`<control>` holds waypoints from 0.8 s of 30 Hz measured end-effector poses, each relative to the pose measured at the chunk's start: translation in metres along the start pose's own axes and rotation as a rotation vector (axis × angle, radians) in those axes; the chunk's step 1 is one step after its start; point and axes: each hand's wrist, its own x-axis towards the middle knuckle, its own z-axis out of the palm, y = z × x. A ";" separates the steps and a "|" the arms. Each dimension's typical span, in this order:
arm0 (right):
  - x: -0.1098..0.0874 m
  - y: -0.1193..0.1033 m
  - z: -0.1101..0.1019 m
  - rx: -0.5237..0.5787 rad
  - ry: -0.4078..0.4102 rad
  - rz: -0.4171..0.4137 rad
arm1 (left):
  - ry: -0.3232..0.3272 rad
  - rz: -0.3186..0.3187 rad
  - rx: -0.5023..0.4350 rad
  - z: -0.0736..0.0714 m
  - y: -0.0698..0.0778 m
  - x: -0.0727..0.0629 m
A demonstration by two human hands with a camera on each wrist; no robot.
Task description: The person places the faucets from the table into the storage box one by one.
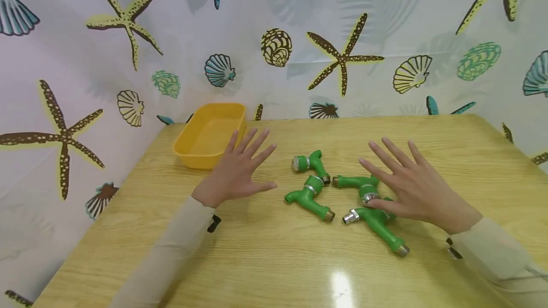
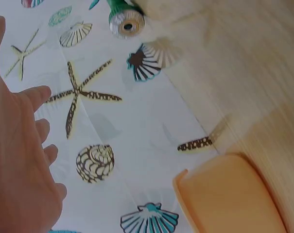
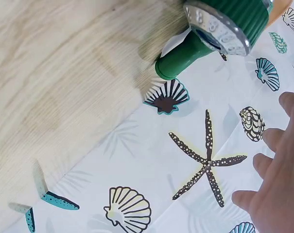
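Both my grips are empty and wide open above a wooden desk (image 1: 257, 255). My left grip (image 1: 233, 172) has straight, fanned fingers and the thumb held out sideways; it is nearest one orange-yellow plastic basin (image 1: 199, 161), overlapping its near right corner in the head view. My right grip (image 1: 413, 187) is spread just as wide, holding nothing. Its thumb crosses in front of the far-right tap (image 1: 351, 182); I cannot tell whether they touch.

Four green taps lie on the desk, between my grips and partly under the right one: that one, the far-left tap (image 1: 316, 161), the near-left tap (image 1: 307, 198) and the near-right tap (image 1: 377, 225), whose silver nozzle points left. My right grip partly hides both right-hand taps. Two pale sleeves (image 1: 175, 244) cover my arms. One white backdrop (image 1: 239, 27), printed with starfish and seashells, rises behind.
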 end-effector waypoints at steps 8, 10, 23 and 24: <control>-0.003 -0.001 -0.002 0.012 -0.012 -0.001 | -0.046 -0.080 -0.061 -0.008 -0.019 -0.003; -0.002 -0.002 -0.003 0.013 -0.018 -0.003 | -0.061 -0.085 -0.082 -0.010 -0.022 -0.004; 0.003 -0.007 -0.003 0.039 -0.015 -0.001 | -0.195 -0.237 -0.148 -0.015 -0.047 -0.011; 0.003 -0.007 -0.004 0.035 -0.011 -0.003 | -0.200 -0.250 -0.154 -0.016 -0.050 -0.011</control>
